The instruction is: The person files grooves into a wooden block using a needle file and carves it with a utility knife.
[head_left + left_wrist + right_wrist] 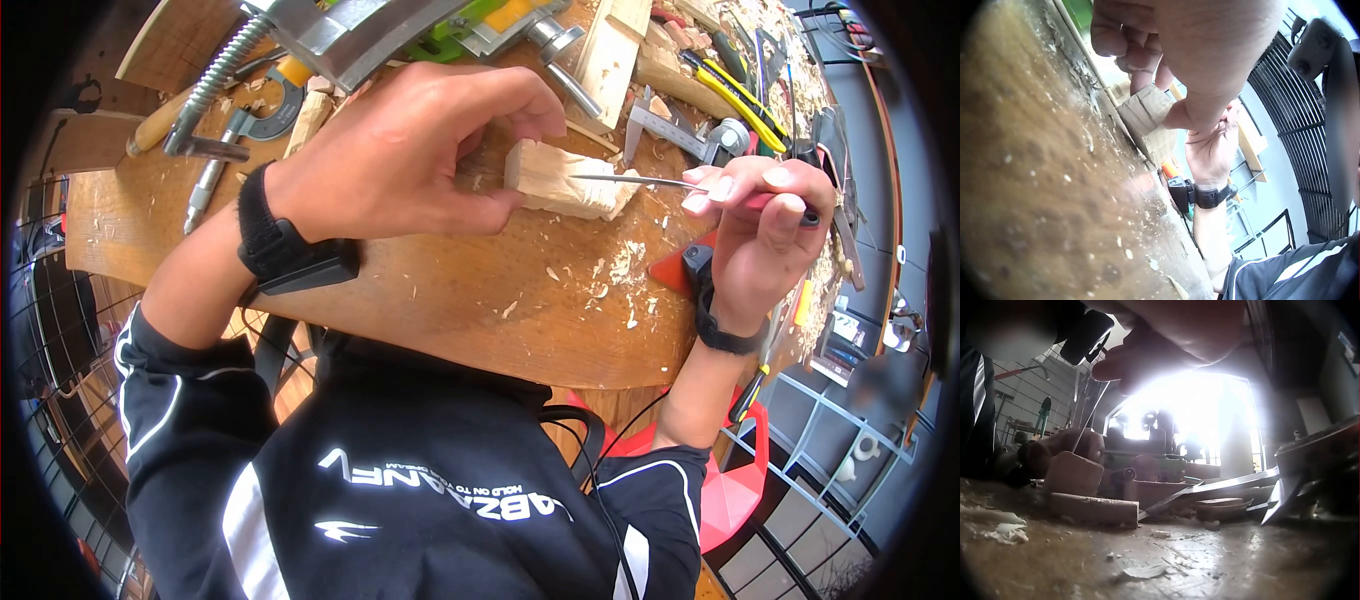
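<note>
A pale wood block (555,180) lies on the bench, its right end roughly cut. My left hand (410,150) grips the block's left end between thumb and fingers; in the left wrist view the thumb and fingertips press the block (1146,110). My right hand (765,215) holds a tool by its red handle, fingers curled round it. The tool's thin metal shaft (650,181) reaches left over the block's top. In the right wrist view, the shaft (1090,415) slants down to the block (1074,475), whose far side is hidden.
Metal vise (350,40) stands at the bench's back. Calipers (665,130), yellow-black pliers (745,105) and wood offcuts lie behind the block. A micrometer (215,170) rests at left. Shavings (625,265) are scattered in front; a red object (675,270) sits near my right wrist.
</note>
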Action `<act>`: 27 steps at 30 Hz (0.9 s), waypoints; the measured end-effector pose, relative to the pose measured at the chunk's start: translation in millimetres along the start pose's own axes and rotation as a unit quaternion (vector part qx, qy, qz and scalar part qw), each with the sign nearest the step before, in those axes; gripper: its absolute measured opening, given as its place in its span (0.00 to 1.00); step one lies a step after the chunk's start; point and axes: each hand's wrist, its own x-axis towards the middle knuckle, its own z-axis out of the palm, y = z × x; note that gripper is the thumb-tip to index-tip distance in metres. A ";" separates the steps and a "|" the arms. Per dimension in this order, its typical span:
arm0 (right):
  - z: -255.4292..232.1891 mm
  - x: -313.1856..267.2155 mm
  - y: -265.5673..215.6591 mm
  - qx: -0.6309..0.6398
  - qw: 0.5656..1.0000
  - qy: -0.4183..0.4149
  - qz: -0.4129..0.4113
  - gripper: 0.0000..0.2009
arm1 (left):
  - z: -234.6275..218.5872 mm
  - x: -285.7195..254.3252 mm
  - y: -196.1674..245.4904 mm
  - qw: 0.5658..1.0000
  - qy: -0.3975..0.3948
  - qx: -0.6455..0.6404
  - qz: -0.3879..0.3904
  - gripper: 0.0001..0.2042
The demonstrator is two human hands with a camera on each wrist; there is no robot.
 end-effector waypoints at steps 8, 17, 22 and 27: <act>-6.7 -2.4 -3.0 0.026 0.999 0.019 0.020 0.16 | 0.8 0.2 -1.1 1.000 0.007 0.010 0.004 0.25; -6.4 -2.7 -4.2 0.038 0.998 0.016 0.044 0.16 | -2.2 -1.8 1.0 1.000 -0.018 0.010 -0.008 0.31; -5.9 -3.2 -5.7 0.054 0.997 0.002 0.049 0.13 | 2.0 -3.0 -1.1 1.000 -0.020 -0.010 0.005 0.37; -3.3 -1.8 -4.6 0.048 0.998 -0.024 0.043 0.13 | 0.8 -5.4 5.1 0.998 -0.048 0.022 -0.036 0.39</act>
